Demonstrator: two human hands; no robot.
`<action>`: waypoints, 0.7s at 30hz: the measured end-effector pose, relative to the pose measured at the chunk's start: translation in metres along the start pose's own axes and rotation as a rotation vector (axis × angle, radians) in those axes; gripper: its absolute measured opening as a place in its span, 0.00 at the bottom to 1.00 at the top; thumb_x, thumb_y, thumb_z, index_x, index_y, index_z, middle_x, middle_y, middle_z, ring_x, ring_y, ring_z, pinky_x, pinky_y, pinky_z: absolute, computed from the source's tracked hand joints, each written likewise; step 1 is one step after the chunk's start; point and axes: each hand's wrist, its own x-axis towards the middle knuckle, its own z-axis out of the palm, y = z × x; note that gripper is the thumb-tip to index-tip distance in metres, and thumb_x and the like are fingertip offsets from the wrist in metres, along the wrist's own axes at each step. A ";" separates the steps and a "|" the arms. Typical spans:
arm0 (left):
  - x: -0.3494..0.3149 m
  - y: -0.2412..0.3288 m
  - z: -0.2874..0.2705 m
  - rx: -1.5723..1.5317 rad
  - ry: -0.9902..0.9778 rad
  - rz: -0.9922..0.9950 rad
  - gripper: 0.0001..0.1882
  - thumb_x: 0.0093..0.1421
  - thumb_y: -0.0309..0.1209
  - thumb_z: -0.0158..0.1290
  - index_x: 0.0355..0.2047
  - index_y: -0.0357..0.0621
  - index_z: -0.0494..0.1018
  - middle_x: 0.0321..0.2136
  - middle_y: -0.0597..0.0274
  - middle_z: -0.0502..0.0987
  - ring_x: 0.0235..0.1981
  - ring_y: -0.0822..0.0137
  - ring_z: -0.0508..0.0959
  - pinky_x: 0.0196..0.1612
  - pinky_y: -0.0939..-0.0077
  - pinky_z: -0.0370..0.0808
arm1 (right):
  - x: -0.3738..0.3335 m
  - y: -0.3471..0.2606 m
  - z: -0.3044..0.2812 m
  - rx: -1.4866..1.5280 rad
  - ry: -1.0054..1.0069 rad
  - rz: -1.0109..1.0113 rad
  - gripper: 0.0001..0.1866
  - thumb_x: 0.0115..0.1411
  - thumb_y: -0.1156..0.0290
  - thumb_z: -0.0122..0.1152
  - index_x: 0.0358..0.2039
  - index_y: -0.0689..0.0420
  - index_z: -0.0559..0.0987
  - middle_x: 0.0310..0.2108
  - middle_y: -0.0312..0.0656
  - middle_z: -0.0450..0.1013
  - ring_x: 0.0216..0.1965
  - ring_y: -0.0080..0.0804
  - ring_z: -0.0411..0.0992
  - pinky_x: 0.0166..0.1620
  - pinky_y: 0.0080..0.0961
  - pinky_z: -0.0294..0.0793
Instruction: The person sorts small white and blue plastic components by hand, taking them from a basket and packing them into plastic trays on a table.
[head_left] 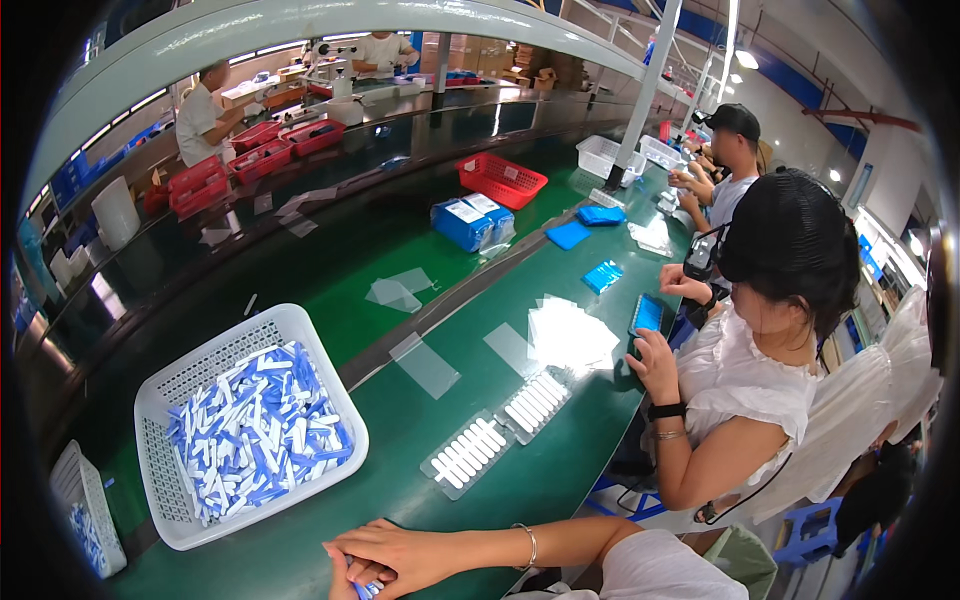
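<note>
At the bottom edge my right hand [395, 556] is closed, its fingers curled over several small blue-and-white plastic pieces [370, 588]. My left hand [341, 578] shows only in part beneath it, closed around the same pieces; the right hand hides much of them. To the left stands a white perforated basket [150, 400] heaped with similar loose blue-and-white pieces [260, 430]. Ahead of my hands lie two clear plastic trays, the nearer tray [468, 455] and the farther tray [537, 405], each with a row of white pieces in it.
Clear sheets [570, 335] are piled on the green table [400, 500] beyond the trays. A co-worker [740, 400] sits at my right, hands by a blue pack [648, 314]. Farther off are a red basket [502, 180] and blue packages [470, 222]. Another basket [85, 500] stands at far left.
</note>
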 end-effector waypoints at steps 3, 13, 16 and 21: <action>0.003 0.000 -0.003 0.047 -0.020 0.017 0.21 0.63 0.48 0.47 0.19 0.51 0.61 0.13 0.76 0.58 0.14 0.79 0.62 0.18 0.88 0.62 | -0.001 0.003 0.003 0.007 -0.006 0.078 0.44 0.40 0.52 0.72 0.54 0.62 0.66 0.47 0.50 0.67 0.49 0.45 0.65 0.52 0.38 0.58; 0.004 -0.002 -0.010 0.095 -0.031 0.019 0.24 0.64 0.52 0.44 0.17 0.52 0.59 0.13 0.74 0.58 0.13 0.78 0.60 0.19 0.88 0.63 | -0.002 0.008 0.007 -0.004 -0.022 0.004 0.39 0.37 0.61 0.72 0.48 0.63 0.65 0.50 0.47 0.65 0.53 0.40 0.61 0.54 0.37 0.50; 0.010 -0.006 -0.014 0.071 0.048 0.043 0.25 0.64 0.53 0.42 0.16 0.52 0.59 0.13 0.74 0.57 0.14 0.78 0.60 0.19 0.87 0.62 | -0.003 0.009 0.008 0.010 -0.029 0.012 0.36 0.37 0.62 0.72 0.45 0.62 0.66 0.48 0.46 0.66 0.53 0.39 0.61 0.54 0.36 0.50; 0.005 -0.005 -0.016 0.163 -0.091 0.064 0.19 0.66 0.47 0.43 0.22 0.51 0.62 0.16 0.73 0.59 0.17 0.79 0.60 0.19 0.85 0.61 | -0.003 0.012 0.009 -0.005 -0.028 0.017 0.37 0.39 0.62 0.72 0.48 0.63 0.66 0.47 0.46 0.66 0.53 0.38 0.61 0.54 0.35 0.50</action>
